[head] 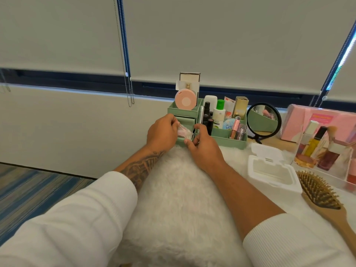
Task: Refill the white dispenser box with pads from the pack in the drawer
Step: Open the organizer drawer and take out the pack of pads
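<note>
Early stage: left hand (161, 134) pinches the clear pad pack (184, 132), which sits in the open drawer (180, 141) of the green organizer (227, 140). The right hand (204, 149) is curled beside it, grip unclear. The white dispenser box (256, 178) is well right, lid up, looks empty. Refill not yet done.

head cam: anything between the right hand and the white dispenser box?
Only bare white fur mat lies between the right hand and the open white dispenser box, as the head view shows.
</note>
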Tool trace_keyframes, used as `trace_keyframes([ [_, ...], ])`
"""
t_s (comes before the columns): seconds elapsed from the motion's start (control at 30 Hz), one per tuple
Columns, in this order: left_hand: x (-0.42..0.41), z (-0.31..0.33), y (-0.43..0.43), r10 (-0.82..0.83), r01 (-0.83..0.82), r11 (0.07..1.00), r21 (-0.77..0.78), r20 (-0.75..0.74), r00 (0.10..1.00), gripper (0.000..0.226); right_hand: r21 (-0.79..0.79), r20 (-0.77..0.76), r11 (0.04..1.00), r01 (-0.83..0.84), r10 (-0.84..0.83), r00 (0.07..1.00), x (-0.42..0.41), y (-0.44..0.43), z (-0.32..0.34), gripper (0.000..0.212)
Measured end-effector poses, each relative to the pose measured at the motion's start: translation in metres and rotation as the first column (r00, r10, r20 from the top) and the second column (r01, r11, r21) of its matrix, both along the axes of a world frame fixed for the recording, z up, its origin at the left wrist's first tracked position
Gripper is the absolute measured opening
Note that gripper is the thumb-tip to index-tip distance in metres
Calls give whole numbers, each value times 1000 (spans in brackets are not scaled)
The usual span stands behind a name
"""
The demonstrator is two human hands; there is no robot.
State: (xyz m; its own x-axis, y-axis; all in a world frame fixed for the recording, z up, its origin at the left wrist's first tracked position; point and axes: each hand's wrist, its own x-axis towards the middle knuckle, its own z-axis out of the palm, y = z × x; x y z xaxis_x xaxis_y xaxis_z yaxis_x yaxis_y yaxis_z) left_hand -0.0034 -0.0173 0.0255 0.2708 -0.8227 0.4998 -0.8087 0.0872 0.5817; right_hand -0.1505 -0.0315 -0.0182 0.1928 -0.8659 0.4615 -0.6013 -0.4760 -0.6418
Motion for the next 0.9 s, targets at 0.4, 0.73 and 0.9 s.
trace_keyframes([
  [0.4,10,-6,17,-105,99,994,56,106,989,17,-101,-64,995,-17,11,998,0,6,3,58],
  [0.73,28,2,40,-193,191,981,35,80,978,17,-80,-156,993,-86,73,985,-4,28,20,79],
  [0.9,26,13,48,-180,179,982,-67,-11,984,18,-12,-168,991,-136,132,977,-2,43,32,80],
])
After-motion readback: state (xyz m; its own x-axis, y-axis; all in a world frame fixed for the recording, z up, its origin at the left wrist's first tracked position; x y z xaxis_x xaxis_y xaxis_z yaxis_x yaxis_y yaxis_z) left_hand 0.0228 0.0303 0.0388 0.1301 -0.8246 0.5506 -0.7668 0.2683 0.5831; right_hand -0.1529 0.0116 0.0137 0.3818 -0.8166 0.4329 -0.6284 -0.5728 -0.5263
